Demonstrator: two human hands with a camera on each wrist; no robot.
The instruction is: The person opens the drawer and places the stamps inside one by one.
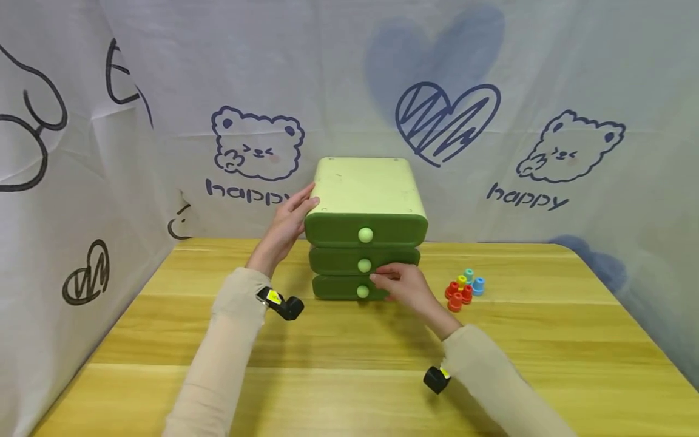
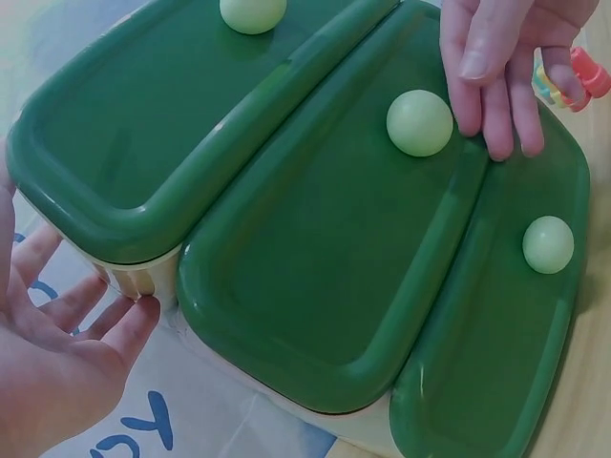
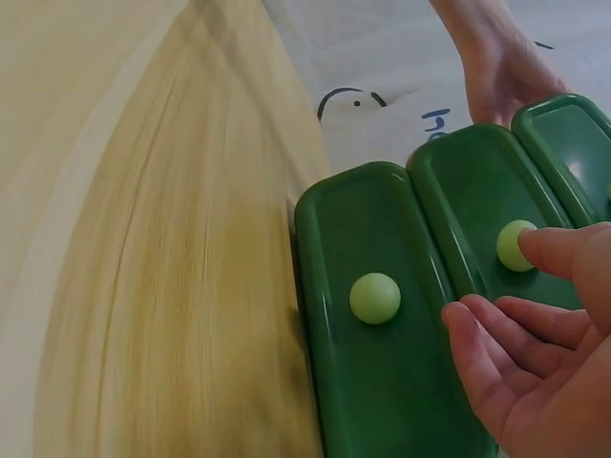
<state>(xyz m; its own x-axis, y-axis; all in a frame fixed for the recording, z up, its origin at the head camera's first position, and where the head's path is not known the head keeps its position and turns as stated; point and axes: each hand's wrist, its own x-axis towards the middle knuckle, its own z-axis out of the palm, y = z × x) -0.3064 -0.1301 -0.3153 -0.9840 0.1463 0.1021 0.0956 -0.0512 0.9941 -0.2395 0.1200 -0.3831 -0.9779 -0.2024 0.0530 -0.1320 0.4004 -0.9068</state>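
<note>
A small cabinet (image 1: 364, 185) with a pale yellow-green top and three green drawers stands on the table. The top drawer (image 1: 338, 230), middle drawer (image 1: 333, 261) and bottom drawer (image 1: 334, 288) each carry a round pale knob. My left hand (image 1: 285, 230) rests against the cabinet's left side, its thumb at the top edge. In the left wrist view its fingers (image 2: 134, 329) touch the side below the top drawer front. My right hand (image 1: 406, 288) hovers before the drawers, just right of the middle knob (image 2: 420, 123), with fingers loosely extended. Whether its thumb touches that knob I cannot tell.
Several small coloured cone-shaped pieces (image 1: 455, 301) in red, yellow, blue and green stand on the wooden table (image 1: 327, 394), right of the cabinet. A white cloth (image 1: 349, 79) with bear and heart drawings hangs behind it and along the left.
</note>
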